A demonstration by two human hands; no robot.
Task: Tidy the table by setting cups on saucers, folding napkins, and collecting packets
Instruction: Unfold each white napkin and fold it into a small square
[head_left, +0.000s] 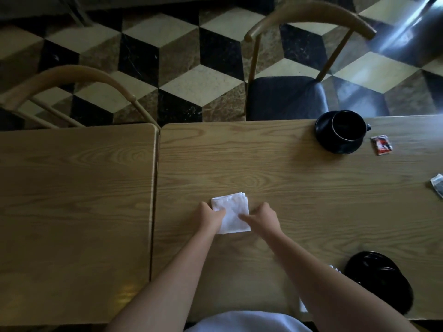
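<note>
A white folded napkin (231, 212) lies flat on the wooden table (299, 188), near its left part. My left hand (211, 218) presses on the napkin's left edge and my right hand (262, 219) rests fingers on its right lower side. A black cup (347, 125) stands on a black saucer (322, 134) at the far edge. To the right of it lies a red packet (381, 144). A pale packet (437, 184) shows at the right border. Another black saucer (381, 279) sits near my right forearm, with white paper (302, 306) partly hidden under the arm.
A second wooden table (72, 212) butts against the left side with a narrow gap. Two wooden chairs, one with a dark cushion (285, 97) and one at left (72, 80), stand beyond the far edge on a chequered tile floor.
</note>
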